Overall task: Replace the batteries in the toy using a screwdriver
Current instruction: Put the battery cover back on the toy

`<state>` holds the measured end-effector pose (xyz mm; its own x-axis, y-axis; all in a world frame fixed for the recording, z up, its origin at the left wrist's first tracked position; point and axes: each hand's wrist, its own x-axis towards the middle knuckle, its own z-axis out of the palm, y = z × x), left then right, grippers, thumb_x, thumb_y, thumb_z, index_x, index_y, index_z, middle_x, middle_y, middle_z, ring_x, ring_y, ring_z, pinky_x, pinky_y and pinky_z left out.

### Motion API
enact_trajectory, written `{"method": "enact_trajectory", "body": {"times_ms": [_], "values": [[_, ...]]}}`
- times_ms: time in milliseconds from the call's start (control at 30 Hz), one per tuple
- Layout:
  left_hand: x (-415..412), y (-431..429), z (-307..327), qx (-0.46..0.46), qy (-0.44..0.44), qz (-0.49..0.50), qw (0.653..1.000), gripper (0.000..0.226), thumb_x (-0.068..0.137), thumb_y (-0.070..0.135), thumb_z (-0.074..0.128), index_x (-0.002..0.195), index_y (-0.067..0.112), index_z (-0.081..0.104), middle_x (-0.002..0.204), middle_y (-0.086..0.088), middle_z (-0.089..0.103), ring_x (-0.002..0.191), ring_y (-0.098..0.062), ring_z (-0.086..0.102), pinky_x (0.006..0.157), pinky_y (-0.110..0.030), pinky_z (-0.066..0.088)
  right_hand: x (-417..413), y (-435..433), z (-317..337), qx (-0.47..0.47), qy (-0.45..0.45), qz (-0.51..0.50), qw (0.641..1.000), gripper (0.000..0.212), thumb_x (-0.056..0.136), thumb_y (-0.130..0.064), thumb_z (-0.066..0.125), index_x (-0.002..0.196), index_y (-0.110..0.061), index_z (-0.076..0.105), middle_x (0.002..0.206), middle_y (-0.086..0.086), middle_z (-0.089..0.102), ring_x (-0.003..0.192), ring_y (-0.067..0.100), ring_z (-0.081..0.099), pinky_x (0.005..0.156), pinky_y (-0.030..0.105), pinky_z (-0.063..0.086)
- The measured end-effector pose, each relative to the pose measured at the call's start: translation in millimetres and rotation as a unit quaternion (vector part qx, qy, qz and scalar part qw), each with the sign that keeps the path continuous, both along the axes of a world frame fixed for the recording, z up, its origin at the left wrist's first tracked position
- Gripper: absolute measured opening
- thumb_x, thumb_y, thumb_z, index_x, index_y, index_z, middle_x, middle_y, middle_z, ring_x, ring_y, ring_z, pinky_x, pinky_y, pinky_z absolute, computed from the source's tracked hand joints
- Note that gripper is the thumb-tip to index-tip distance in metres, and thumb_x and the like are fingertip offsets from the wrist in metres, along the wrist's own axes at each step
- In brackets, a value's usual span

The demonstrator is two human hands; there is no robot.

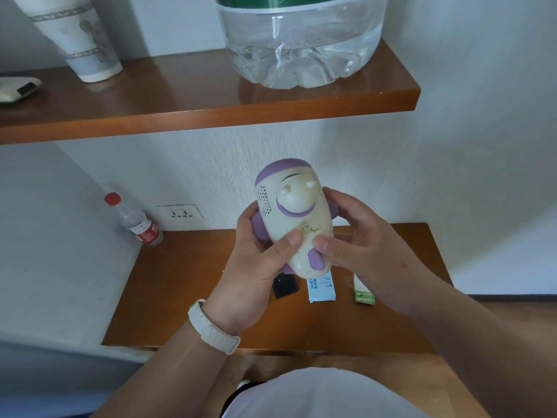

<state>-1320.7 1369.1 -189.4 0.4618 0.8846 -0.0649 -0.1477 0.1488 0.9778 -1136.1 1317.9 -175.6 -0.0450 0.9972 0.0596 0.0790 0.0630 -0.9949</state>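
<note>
Left hand (256,251) and right hand (361,245) both wrapped round the toy (294,218), up in the air over mid-table (180,297). Thumbs pressing smooth plastic; a slip there could drop it.

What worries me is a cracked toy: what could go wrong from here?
1. The toy is held in mid-air above the wooden desk by the left hand and the right hand; a slip could drop it onto the wood.
2. Both thumbs press beside what looks like a small screw, and neither hand holds a screwdriver; prying at the cover before unscrewing may crack it.
</note>
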Motion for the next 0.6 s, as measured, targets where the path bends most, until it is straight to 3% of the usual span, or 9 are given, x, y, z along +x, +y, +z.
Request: {"method": "enact_trajectory", "body": {"times_ms": [200, 333, 467, 600], "values": [[-4, 5, 1, 0.027, 0.034, -0.020, 0.999, 0.105, 0.066, 0.058, 0.085, 0.149, 0.026, 0.030, 0.137, -0.005, 0.060, 0.127, -0.030, 0.059, 0.096, -0.049, 0.057, 2, 3, -5, -0.016, 0.022, 0.005, 1.000, 0.059, 0.081, -0.051, 0.073, 0.134, -0.053, 0.048, 0.127, -0.017, 0.063, 0.118, 0.010, 0.063, 0.096, 0.041, 0.055], [-3, 7, 2, 0.024, 0.041, -0.005, 0.999, 0.108, 0.060, 0.061, 0.087, 0.148, 0.028, 0.032, 0.136, -0.003, 0.061, 0.126, -0.028, 0.061, 0.092, -0.046, 0.058, 3, 5, -10, -0.048, 0.056, 0.009, 0.997, 0.070, 0.078, -0.049, 0.075, 0.139, -0.052, 0.043, 0.126, -0.012, 0.068, 0.119, 0.014, 0.063, 0.098, 0.038, 0.055], [-3, 5, 2, 0.019, 0.034, -0.008, 0.999, 0.104, 0.063, 0.057, 0.087, 0.148, 0.028, 0.033, 0.135, -0.001, 0.062, 0.124, -0.028, 0.062, 0.088, -0.047, 0.060, 3, 5, -12, -0.055, 0.067, 0.010, 0.996, 0.069, 0.078, -0.045, 0.075, 0.139, -0.052, 0.043, 0.123, -0.010, 0.070, 0.118, 0.013, 0.064, 0.095, 0.030, 0.055], [-4, 5, 2, 0.023, 0.027, -0.007, 0.999, 0.094, 0.072, 0.047, 0.085, 0.148, 0.026, 0.034, 0.136, -0.001, 0.062, 0.124, -0.029, 0.062, 0.088, -0.048, 0.060, 0, 6, -11, -0.062, 0.087, 0.009, 0.994, 0.071, 0.078, -0.042, 0.075, 0.140, -0.049, 0.043, 0.123, -0.006, 0.070, 0.118, 0.017, 0.064, 0.100, 0.041, 0.054]]}}
